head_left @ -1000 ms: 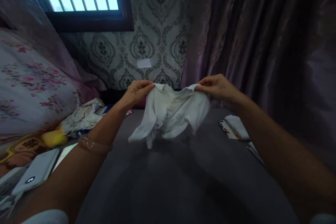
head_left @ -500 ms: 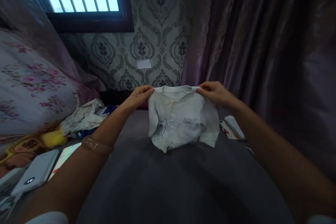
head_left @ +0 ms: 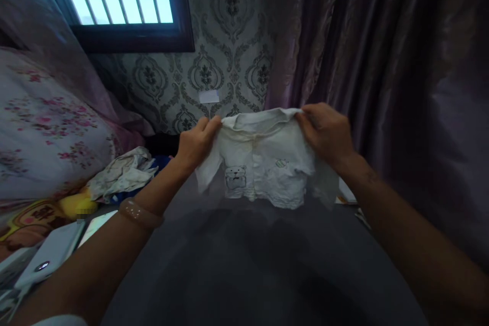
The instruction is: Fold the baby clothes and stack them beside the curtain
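A small white long-sleeved baby shirt [head_left: 263, 163] hangs front side towards me above the dark grey sheet [head_left: 244, 265]. It has a bear drawing on its lower left and a small print on its right. My left hand [head_left: 198, 142] pinches one shoulder by the collar. The other shoulder is gripped by my right hand [head_left: 326, 130], slightly higher. Both sleeves hang loose and blurred, the right one partly behind my right wrist. The shirt's back is hidden.
Crumpled clothes [head_left: 124, 175] lie at the left beside a yellow plush toy [head_left: 72, 204]. Nearer are a pale power bank [head_left: 53, 249] and a lit phone [head_left: 99, 224]. White folded items [head_left: 346, 191] lie behind my right forearm. Curtains [head_left: 344, 35] and a papered wall [head_left: 233, 25] stand behind.
Both hands have risen with the shirt, the right one more, and turned at the wrists. The shirt's hem has lifted and its sleeves swing outward.
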`<move>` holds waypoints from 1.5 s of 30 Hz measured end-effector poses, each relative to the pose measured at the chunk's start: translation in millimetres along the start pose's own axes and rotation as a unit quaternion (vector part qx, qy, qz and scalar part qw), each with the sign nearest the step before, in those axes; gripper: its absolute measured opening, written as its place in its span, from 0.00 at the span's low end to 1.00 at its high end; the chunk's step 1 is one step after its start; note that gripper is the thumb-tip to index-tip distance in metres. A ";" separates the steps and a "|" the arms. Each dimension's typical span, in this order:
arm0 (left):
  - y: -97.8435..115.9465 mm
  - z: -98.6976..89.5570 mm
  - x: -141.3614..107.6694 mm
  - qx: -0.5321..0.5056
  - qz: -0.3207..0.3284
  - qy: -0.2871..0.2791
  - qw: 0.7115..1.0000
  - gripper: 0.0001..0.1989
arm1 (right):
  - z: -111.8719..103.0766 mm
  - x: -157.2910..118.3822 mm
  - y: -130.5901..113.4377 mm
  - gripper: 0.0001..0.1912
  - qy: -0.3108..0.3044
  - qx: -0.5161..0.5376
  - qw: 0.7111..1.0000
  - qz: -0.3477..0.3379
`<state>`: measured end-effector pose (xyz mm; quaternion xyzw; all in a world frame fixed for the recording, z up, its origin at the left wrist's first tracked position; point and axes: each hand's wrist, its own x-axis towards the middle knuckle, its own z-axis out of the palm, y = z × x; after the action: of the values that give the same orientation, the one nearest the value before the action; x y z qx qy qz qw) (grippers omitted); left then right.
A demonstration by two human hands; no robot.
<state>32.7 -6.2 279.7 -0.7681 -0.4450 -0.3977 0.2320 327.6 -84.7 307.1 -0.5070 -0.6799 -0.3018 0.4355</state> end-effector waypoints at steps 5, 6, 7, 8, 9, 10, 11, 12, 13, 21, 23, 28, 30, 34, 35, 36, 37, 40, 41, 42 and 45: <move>-11.3 7.0 4.7 -0.023 0.101 -0.122 0.987 0.15 | -4.2 -8.7 -4.6 0.16 -0.133 -0.023 0.989 -0.055; -13.5 10.9 3.8 -0.028 0.102 -0.143 0.984 0.15 | -1.1 -11.0 -2.3 0.16 -0.154 -0.010 0.986 -0.061; -15.4 14.5 2.3 -0.035 0.090 -0.144 0.985 0.15 | 2.3 -13.0 0.7 0.16 -0.154 0.004 0.987 -0.056; -16.9 17.6 0.7 -0.046 0.074 -0.132 0.987 0.16 | 5.6 -14.4 4.1 0.16 -0.144 0.018 0.988 -0.047; -18.2 19.9 -0.9 -0.061 0.063 -0.119 0.989 0.16 | 8.6 -15.2 7.5 0.16 -0.135 0.032 0.990 -0.038; -19.0 21.5 -2.2 -0.078 0.059 -0.108 0.989 0.16 | 11.2 -15.5 10.6 0.16 -0.131 0.047 0.990 -0.033; -19.7 22.3 -3.0 -0.096 0.059 -0.100 0.989 0.16 | 13.3 -15.5 13.1 0.15 -0.130 0.062 0.989 -0.030; -20.1 22.6 -3.3 -0.114 0.060 -0.092 0.987 0.16 | 15.0 -15.2 15.1 0.15 -0.131 0.076 0.988 -0.028; -20.4 22.6 -3.3 -0.132 0.061 -0.085 0.986 0.16 | 16.3 -14.9 16.5 0.15 -0.131 0.087 0.987 -0.023; -18.9 14.5 -1.5 -0.170 0.036 -0.037 0.984 0.17 | 12.6 -16.4 18.0 0.16 -0.101 0.107 0.989 -0.009; -17.2 8.3 -3.5 -0.166 0.046 -0.032 0.985 0.17 | 6.3 -18.0 15.2 0.17 -0.094 0.101 0.990 -0.009; -10.9 -21.7 -16.6 -0.159 0.064 -0.019 0.985 0.17 | -24.6 -26.3 -3.5 0.17 -0.103 0.098 0.990 0.023; -8.0 -39.7 -22.5 -0.159 0.073 -0.024 0.984 0.18 | -41.8 -29.4 -13.3 0.17 -0.114 0.103 0.987 0.047; -3.2 -79.1 -25.1 -0.159 0.080 -0.013 0.984 0.18 | -69.2 -29.1 -24.4 0.18 -0.128 0.131 0.979 0.089; -2.9 -86.9 -23.4 -0.164 0.076 -0.011 0.984 0.18 | -71.5 -28.1 -24.1 0.19 -0.137 0.143 0.975 0.099; -3.4 -92.3 -21.2 -0.172 0.068 -0.017 0.983 0.18 | -71.2 -27.3 -22.5 0.20 -0.150 0.156 0.970 0.110; -4.9 -94.5 -19.1 -0.185 0.059 -0.033 0.980 0.18 | -68.0 -27.2 -19.7 0.20 -0.165 0.172 0.964 0.119; -15.5 -75.7 -19.2 -0.245 0.033 -0.139 0.959 0.18 | -40.8 -36.1 -6.8 0.20 -0.216 0.228 0.941 0.130; -20.6 -60.4 -23.1 -0.267 0.025 -0.182 0.946 0.19 | -26.6 -43.2 -1.9 0.20 -0.231 0.245 0.933 0.128; -25.9 -41.3 -29.5 -0.289 0.017 -0.220 0.932 0.19 | -10.6 -52.4 2.8 0.19 -0.245 0.258 0.926 0.127; -38.7 28.2 -62.0 -0.315 -0.018 -0.302 0.900 0.21 | 42.5 -91.1 14.4 0.17 -0.307 0.254 0.908 0.127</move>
<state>-7.4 2.0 212.8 -0.8760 -0.3589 -0.2706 -0.1748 338.9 -82.9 206.2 -0.5292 -0.7635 0.1097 0.3535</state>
